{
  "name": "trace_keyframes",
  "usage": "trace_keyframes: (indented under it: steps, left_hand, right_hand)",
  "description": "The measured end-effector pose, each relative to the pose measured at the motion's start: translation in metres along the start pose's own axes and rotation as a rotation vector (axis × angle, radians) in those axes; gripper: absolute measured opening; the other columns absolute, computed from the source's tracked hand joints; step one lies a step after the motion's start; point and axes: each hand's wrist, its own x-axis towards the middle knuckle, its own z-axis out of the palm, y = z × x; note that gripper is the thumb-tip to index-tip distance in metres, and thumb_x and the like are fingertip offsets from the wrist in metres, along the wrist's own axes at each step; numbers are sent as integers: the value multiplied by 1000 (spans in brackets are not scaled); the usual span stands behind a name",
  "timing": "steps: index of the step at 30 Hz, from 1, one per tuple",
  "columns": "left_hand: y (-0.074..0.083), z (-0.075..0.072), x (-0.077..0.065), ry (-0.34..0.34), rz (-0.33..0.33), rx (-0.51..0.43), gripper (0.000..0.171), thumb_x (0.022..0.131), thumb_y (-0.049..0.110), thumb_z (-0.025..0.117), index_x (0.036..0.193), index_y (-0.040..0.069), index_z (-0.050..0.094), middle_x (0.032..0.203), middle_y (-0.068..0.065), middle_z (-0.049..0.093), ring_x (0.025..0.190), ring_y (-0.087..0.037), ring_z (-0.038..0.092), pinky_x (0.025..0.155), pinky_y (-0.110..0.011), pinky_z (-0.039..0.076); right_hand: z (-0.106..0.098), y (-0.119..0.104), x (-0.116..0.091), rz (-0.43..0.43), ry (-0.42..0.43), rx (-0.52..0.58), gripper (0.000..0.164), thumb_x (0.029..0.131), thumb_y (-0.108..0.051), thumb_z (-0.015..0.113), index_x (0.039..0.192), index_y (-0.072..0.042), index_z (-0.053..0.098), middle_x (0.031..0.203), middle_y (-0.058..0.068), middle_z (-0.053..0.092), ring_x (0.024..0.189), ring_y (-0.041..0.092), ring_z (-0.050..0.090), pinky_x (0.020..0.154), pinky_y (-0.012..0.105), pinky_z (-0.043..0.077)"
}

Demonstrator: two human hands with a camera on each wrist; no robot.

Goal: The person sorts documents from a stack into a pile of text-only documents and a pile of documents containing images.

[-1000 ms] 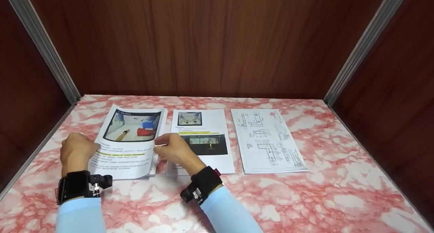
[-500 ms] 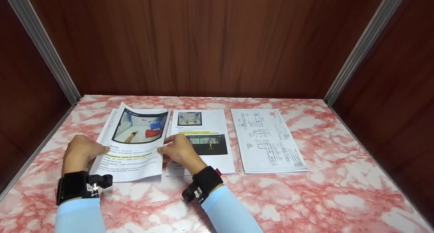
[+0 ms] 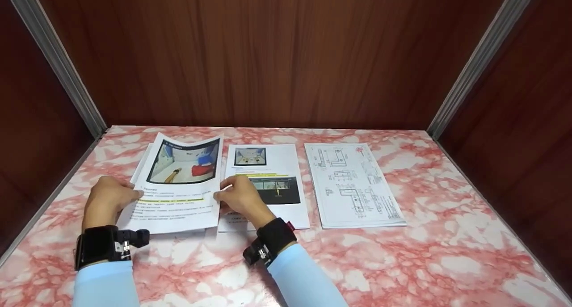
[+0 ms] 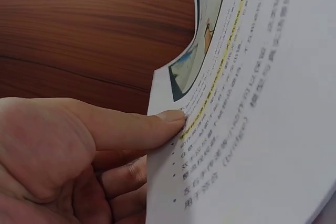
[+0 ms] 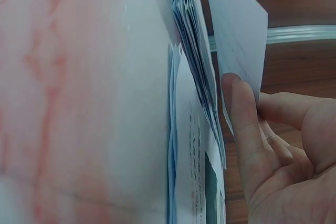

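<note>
Evidently held a photo-printed sheet (image 3: 176,193), raised and bowed, just left of the yellow-highlighted document stack (image 3: 273,186). Pinched the sheet's left edge between thumb and fingers of the left hand (image 3: 107,197), and gripped its right edge likewise with the right hand (image 3: 241,195), over the highlighted stack's left side. Had a splayed paper pile (image 5: 194,56) beneath it, left of the highlighted stack, and technical drawings (image 3: 355,186) to that stack's right. Probably risked creasing the sheet by pressing its edges inward, losing an edge through so shallow a pinch, or nudging the highlighted stack askew with the right hand's fingers.
</note>
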Motion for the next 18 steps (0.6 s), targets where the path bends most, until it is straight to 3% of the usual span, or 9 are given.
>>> trace_keyframes:
  steps: [5,11,15,18]
  left_hand:
    - [3,0,0,-10,-3,-37,58,98,23,71,141,-13,59,151,-41,52,126,-48,53,105,-51,46]
    - [12,-4,-5,-25,-29,-147,63,101,24,70,148,-12,53,154,-36,49,127,-42,50,100,-43,44]
    - [32,8,-9,-26,8,-229,61,102,23,69,149,-13,53,146,-30,57,116,-32,58,91,-33,49]
    - [56,21,-12,-30,22,-282,59,103,21,69,150,-11,54,146,-27,59,113,-27,60,86,-29,49]
  right_hand:
    - [-6,-3,0,-4,13,2,13,96,-3,74,107,1,71,80,6,76,59,12,69,59,28,63]
    - [-21,-9,1,6,-11,78,9,95,-3,74,103,2,72,84,7,74,67,13,69,63,27,63]
    - [-46,-12,1,12,-23,129,13,95,-1,72,106,7,73,89,10,74,72,14,71,71,32,68]
    - [-75,-12,-2,2,-11,82,19,96,-5,70,109,8,74,88,6,72,73,12,70,72,32,68]
